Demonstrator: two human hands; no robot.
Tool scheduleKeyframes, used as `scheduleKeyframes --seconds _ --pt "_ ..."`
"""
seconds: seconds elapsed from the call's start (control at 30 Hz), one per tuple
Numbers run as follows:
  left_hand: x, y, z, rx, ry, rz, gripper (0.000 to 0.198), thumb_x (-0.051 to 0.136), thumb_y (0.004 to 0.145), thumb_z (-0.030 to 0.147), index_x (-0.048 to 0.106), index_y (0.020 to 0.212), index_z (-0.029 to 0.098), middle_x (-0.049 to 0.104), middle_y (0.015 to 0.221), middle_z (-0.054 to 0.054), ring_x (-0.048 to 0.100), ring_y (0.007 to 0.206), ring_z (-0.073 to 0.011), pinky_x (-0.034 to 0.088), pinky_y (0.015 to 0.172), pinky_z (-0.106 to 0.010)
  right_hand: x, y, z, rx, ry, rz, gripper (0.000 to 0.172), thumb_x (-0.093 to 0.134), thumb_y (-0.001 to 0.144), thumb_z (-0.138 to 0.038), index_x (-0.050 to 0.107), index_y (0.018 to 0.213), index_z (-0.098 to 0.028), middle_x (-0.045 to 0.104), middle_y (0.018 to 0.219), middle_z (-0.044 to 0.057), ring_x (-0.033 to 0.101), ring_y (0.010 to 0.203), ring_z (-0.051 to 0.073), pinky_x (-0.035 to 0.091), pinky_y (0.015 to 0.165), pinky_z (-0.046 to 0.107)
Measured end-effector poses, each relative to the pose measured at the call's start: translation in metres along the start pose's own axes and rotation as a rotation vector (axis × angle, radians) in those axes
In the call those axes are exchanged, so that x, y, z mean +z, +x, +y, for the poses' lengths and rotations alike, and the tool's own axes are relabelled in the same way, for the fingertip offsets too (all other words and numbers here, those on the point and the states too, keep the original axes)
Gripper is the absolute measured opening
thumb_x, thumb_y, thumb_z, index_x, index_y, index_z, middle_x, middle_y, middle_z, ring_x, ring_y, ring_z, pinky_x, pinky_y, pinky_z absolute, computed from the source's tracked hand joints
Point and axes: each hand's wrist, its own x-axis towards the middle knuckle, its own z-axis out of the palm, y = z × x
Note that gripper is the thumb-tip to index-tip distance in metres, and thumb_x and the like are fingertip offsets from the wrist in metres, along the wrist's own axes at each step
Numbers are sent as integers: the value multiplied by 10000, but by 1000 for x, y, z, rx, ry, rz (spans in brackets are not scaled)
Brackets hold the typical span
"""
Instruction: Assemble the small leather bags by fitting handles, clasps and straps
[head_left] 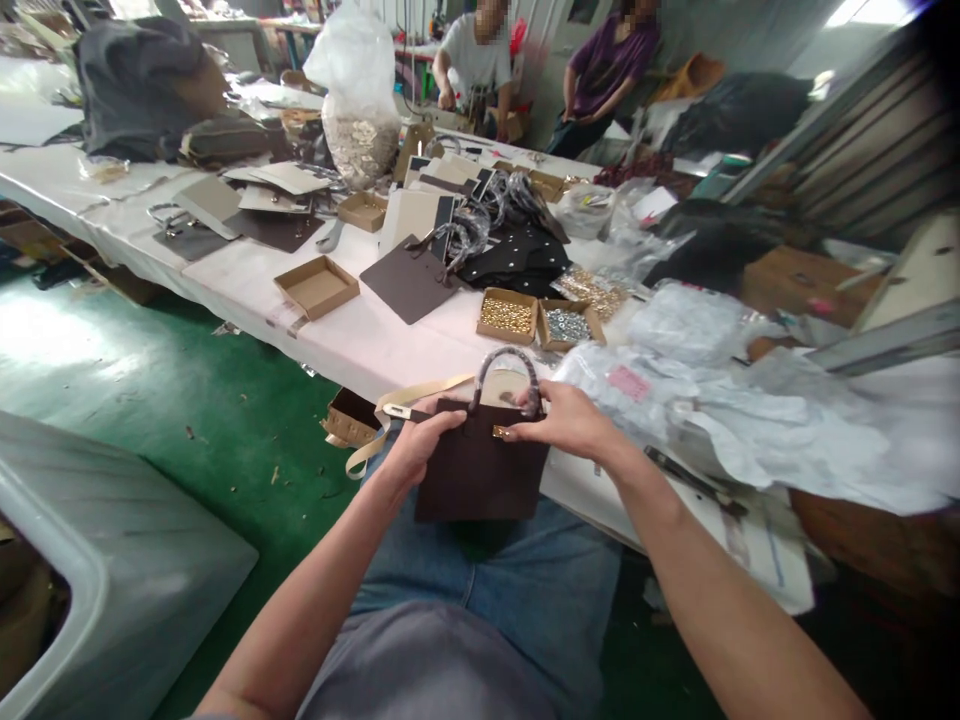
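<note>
A large pale-grey plastic bin (pixel 165 560) stands on the shiny green floor (pixel 247 430) — farther back are a white-shirted person (pixel 476 52) and a purple-shirted person (pixel 611 65).

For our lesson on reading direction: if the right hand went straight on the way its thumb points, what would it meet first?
Past the gold-coloured piece already at its thumb tip, the right hand would probably meet the left hand first, at the thumb; depth is hard to judge.

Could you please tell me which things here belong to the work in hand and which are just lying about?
Probably in the job:
- brown panel
- curved handle
- gold fitting
- gold pieces

Seemingly just lying about:
- grey bin
- grey bundle
- bulging plastic bag
- plastic sheeting
</note>
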Motion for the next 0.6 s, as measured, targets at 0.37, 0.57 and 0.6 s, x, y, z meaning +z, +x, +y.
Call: scheduleKeyframes --seconds 0.37,0.57,0.6 --pt "4 -29 14 191 314 -60 327 886 979 467 845 1168 203 838 1074 -59 762 949 -228 588 845 -305 -11 -37 -15 -180 340 -157 403 979 830 -473 893 1145 -238 863 949 29 796 849 257 631 719 331" --pt "6 -38 18 228 424 -87 311 854 1019 473 845 1173 203 846 1079 -66 774 981 -238 604 873 -317 -13 -53 -18 -291 248 -128 252 928 902 -464 922 1047 -257 847 858 -1 772 787 228 624 694 302" --pt "7 -39 19 228 439 -87 322 851 1018 483 843 1175 202 847 1074 -69 779 976 -244 610 868 -323 -13 -54 -19 -303 238 -109 241 935 900 -456 921 1034 -257 846 848 1 774 789 229 633 713 305"
